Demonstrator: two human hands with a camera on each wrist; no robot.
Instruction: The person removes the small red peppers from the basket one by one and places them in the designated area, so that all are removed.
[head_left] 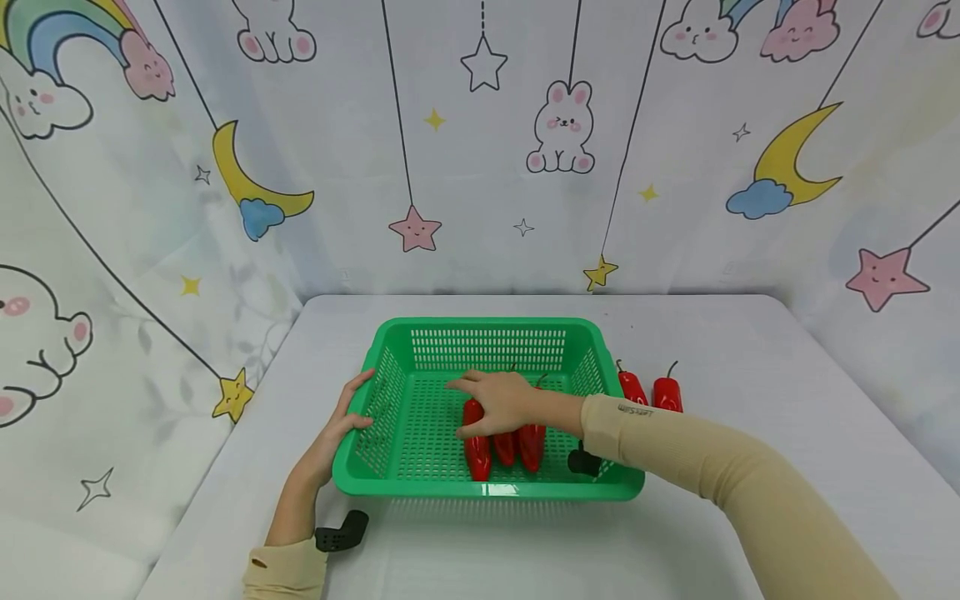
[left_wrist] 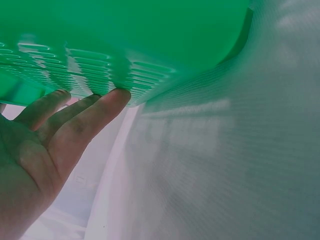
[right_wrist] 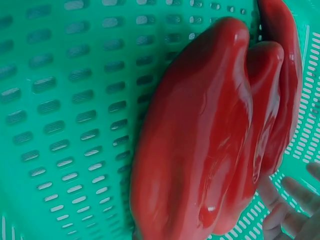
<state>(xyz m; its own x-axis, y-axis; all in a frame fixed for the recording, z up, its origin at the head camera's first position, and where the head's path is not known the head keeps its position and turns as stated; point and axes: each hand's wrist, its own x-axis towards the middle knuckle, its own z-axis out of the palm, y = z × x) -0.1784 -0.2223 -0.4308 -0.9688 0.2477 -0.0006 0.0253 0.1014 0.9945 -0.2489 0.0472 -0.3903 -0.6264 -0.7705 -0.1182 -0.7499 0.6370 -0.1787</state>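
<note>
A green plastic basket (head_left: 487, 490) with slotted walls stands on the table. My left hand (head_left: 330, 437) grips its left rim, thumb over the edge; in the left wrist view the fingers (left_wrist: 92, 117) lie against the outer wall. Inside the basket three long glossy red peppers (head_left: 531, 446) lie side by side. Over their stem ends reaches my right hand (head_left: 498, 404), thumb and fingers spread around the top of the leftmost pepper (head_left: 477, 454). In the right wrist view, that hand (right_wrist: 295, 215) shows at the lower right, beyond the peppers (right_wrist: 195, 135).
Two more red peppers (head_left: 667, 393) lie on the white table (head_left: 750, 350) just right of the basket, partly behind the right forearm. A patterned cloth (head_left: 487, 167) hangs behind the table. Black wrist devices (head_left: 342, 531) sit at both wrists.
</note>
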